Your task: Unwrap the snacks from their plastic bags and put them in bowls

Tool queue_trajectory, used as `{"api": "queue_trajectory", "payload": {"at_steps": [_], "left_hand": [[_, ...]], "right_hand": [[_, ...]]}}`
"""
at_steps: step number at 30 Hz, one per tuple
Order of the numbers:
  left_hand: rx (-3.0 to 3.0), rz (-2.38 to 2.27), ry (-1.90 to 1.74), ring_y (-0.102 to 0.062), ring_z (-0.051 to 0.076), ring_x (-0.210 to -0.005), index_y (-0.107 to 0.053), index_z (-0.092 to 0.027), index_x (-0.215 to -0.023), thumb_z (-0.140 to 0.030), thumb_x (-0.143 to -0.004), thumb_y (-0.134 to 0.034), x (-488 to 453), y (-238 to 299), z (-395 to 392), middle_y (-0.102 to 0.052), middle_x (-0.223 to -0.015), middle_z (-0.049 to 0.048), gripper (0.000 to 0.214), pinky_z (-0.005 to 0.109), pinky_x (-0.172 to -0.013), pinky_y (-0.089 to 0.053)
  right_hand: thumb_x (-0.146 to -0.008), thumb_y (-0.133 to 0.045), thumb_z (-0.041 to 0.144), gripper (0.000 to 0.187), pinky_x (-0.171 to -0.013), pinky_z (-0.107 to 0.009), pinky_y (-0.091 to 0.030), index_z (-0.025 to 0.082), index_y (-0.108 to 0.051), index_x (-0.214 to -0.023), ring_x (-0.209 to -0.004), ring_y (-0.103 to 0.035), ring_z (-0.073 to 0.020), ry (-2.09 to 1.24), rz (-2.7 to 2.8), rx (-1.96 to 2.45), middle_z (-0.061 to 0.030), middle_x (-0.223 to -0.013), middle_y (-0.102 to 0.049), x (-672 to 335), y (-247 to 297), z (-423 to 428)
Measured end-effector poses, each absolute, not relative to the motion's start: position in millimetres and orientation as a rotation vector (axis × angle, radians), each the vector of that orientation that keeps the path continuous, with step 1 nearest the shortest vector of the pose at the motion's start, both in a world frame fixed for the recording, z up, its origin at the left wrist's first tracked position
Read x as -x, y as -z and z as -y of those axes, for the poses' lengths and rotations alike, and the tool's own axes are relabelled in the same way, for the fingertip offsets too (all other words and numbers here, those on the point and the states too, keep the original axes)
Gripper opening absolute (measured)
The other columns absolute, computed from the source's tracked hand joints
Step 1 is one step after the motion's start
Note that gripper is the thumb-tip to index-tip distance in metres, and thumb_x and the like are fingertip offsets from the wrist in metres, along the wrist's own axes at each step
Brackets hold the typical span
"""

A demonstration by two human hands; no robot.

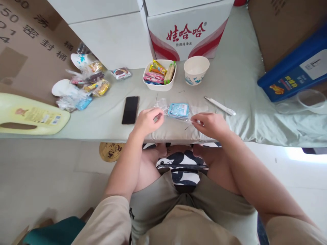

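Note:
A clear plastic bag [178, 110] with a blue snack packet inside lies near the front edge of the pale green cloth-covered surface [230, 85]. My left hand [148, 120] pinches the bag's left end, fingers closed. My right hand [208, 124] pinches its right end, fingers closed too. Both hands rest on the cloth, with the bag stretched between them.
A black phone [130, 109] lies left of my left hand. Behind the bag stand a white dish of snacks [159, 75] and a paper cup [196, 69]. A white pen [220, 105] lies to the right. Loose snack packets [84, 88], a yellow bottle [30, 114] and cardboard boxes [189, 30] surround.

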State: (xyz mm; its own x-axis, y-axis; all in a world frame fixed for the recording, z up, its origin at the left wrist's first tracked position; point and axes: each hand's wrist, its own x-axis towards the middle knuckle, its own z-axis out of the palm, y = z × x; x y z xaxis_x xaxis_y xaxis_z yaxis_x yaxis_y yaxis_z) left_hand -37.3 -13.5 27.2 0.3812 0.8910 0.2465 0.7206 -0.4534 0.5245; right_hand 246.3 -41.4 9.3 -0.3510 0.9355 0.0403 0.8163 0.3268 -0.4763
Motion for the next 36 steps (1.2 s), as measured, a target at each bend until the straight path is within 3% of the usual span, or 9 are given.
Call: {"api": "queue_trajectory", "payload": {"at_steps": [3,5,10,15,20,24,26,29,36], "left_hand": [[-2.255,-1.508,-0.392,-0.056,0.017,-0.060,-0.074,-0.026,-0.083,-0.029,-0.079,-0.066,46,-25,22,-0.068,-0.069,0.0000,0.009,0.029,-0.062,-0.040],[-2.176,-1.617,-0.191,-0.057,0.018,-0.059,-0.075,-0.027,-0.079,-0.038,-0.081,-0.068,50,-25,26,-0.069,-0.067,0.0008,0.013,0.030,-0.061,-0.039],[-2.026,-1.843,0.102,-0.066,0.024,-0.072,-0.077,-0.026,-0.082,-0.048,-0.092,-0.054,45,-35,31,-0.070,-0.069,0.0050,0.033,0.034,-0.071,-0.046],[-2.144,-1.953,-0.401,-0.067,0.026,-0.103,-0.057,-0.025,-0.138,-0.036,-0.085,-0.069,37,-35,22,-0.071,-0.106,0.0077,0.055,0.039,-0.095,-0.050],[-2.341,-1.523,-0.602,-0.048,0.028,-0.139,-0.057,-0.023,-0.135,-0.021,-0.077,-0.075,38,-8,-2,-0.050,-0.148,0.0123,0.061,0.042,-0.114,-0.041],[-2.000,-1.487,-0.684,-0.067,0.018,-0.102,-0.066,-0.020,-0.097,-0.023,-0.091,-0.059,27,10,-23,-0.071,-0.108,0.0069,0.010,0.034,-0.095,-0.052],[-1.617,-1.502,-0.841,-0.065,0.012,-0.073,-0.059,-0.020,-0.091,-0.025,-0.094,-0.052,18,9,-31,-0.070,-0.086,0.0028,0.010,0.025,-0.072,-0.052],[-1.016,-1.328,-0.887,-0.052,0.006,-0.047,-0.051,-0.021,-0.092,-0.029,-0.094,-0.051,7,1,-37,-0.066,-0.074,-0.0006,0.008,0.015,-0.043,-0.028],[-0.638,-1.048,-0.732,-0.030,0.001,-0.035,-0.048,-0.019,-0.082,-0.023,-0.086,-0.059,13,-8,-42,-0.059,-0.065,-0.0021,0.011,0.015,-0.037,-0.006]], "right_hand": [[-0.095,-0.049,0.043,0.034,-0.063,-0.032,-0.044,0.028,-0.077,-0.107,-0.080,-0.068,-0.0228,-0.652,2.360,1.661,-0.0051,-0.094,-0.077,-247,-5,44],[-0.097,-0.045,0.040,0.037,-0.069,-0.034,-0.049,0.027,-0.077,-0.112,-0.088,-0.070,-0.0236,-0.611,2.366,1.671,-0.0074,-0.119,-0.074,-246,-2,43],[-0.092,-0.051,0.035,0.049,-0.074,-0.044,-0.057,0.026,-0.062,-0.139,-0.095,-0.071,-0.0297,-0.403,2.235,1.934,-0.0111,-0.162,-0.041,-236,-3,40],[-0.089,-0.054,0.038,0.069,-0.062,-0.046,-0.054,0.020,-0.042,-0.154,-0.088,-0.069,-0.0335,-0.215,1.920,2.075,-0.0243,-0.159,-0.038,-216,-9,38],[-0.099,-0.040,0.034,0.038,-0.069,-0.038,-0.052,0.020,-0.066,-0.123,-0.091,-0.067,-0.0274,-0.200,2.073,1.833,-0.0174,-0.119,-0.065,-197,-11,36],[-0.096,-0.049,0.031,0.030,-0.087,-0.040,-0.053,0.020,-0.067,-0.117,-0.104,-0.066,-0.0283,-0.347,2.407,1.484,-0.0122,-0.115,-0.070,-189,3,31],[-0.090,-0.058,0.031,0.042,-0.095,-0.044,-0.052,0.019,-0.061,-0.130,-0.116,-0.062,-0.0318,-0.359,2.432,1.440,-0.0128,-0.132,-0.065,-187,11,27],[-0.085,-0.062,0.030,0.056,-0.097,-0.049,-0.051,0.019,-0.054,-0.140,-0.123,-0.057,-0.0356,-0.377,2.407,1.497,-0.0143,-0.142,-0.059,-187,20,21],[-0.087,-0.054,0.028,0.049,-0.096,-0.044,-0.054,0.023,-0.060,-0.135,-0.120,-0.064,-0.0310,-0.486,2.282,1.418,-0.0103,-0.136,-0.065,-196,20,16]]}}
